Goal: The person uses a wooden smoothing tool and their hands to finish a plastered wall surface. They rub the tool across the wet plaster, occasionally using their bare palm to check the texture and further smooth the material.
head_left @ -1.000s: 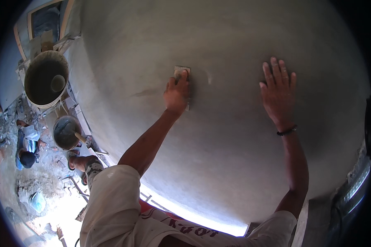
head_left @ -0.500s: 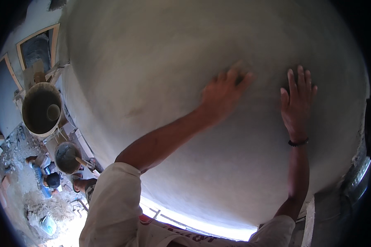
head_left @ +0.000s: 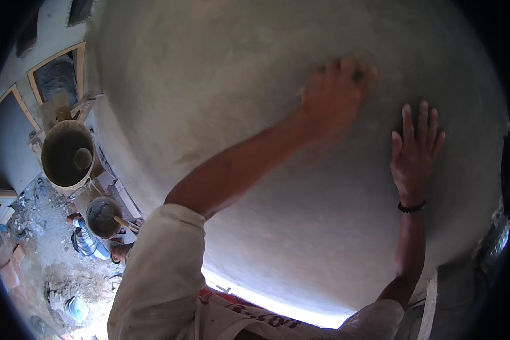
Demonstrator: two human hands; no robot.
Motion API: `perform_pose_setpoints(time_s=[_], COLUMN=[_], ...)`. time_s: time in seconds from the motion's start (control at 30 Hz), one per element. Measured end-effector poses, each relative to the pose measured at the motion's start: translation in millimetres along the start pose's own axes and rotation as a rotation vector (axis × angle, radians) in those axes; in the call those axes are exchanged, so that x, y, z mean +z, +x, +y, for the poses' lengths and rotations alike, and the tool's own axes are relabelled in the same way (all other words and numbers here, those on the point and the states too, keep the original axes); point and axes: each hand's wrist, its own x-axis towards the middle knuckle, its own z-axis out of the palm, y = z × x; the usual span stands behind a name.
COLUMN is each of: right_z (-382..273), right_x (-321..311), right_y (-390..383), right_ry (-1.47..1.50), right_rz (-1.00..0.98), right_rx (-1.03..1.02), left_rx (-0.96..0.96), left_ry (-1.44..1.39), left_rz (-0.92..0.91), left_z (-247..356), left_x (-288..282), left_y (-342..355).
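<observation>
A broad grey plastered wall (head_left: 255,226) fills most of the view. My left hand (head_left: 334,96) presses against its upper middle, smeared by motion, with its fingers bent and closed. Whatever lies under those fingers is mostly hidden, and I cannot make it out. To the right and a little lower, my right hand (head_left: 415,161) rests flat on the plaster, fingers spread, holding nothing. A dark beaded bracelet (head_left: 411,207) circles that wrist.
At left stand a large bucket (head_left: 68,180) with a small round container (head_left: 83,158) inside, and a smaller bucket (head_left: 103,224) of grey mix with a handled tool (head_left: 124,222). Below, a person in a striped shirt (head_left: 89,241) is on the rubble-strewn ground. Wood-framed openings (head_left: 56,73) line the side wall.
My left hand has slid up and to the right over the plaster. My right hand stays flat on the wall. The whole view has shifted slightly.
</observation>
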Motion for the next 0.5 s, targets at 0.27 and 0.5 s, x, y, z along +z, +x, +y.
perform_pose_setpoints(time_s=[0.27,0.5], right_z=[-45,-64], right_x=[-6,-7], right_y=[42,69], right_ry=[0.211,0.235], right_rz=[-0.102,-0.021], right_rx=[-0.305,-0.344], left_rx=[-0.303,-0.345], left_ry=[0.032,0.043], left_rz=[0.06,0.049], left_z=[-78,-80], left_x=[2,3], left_y=[-15,-60])
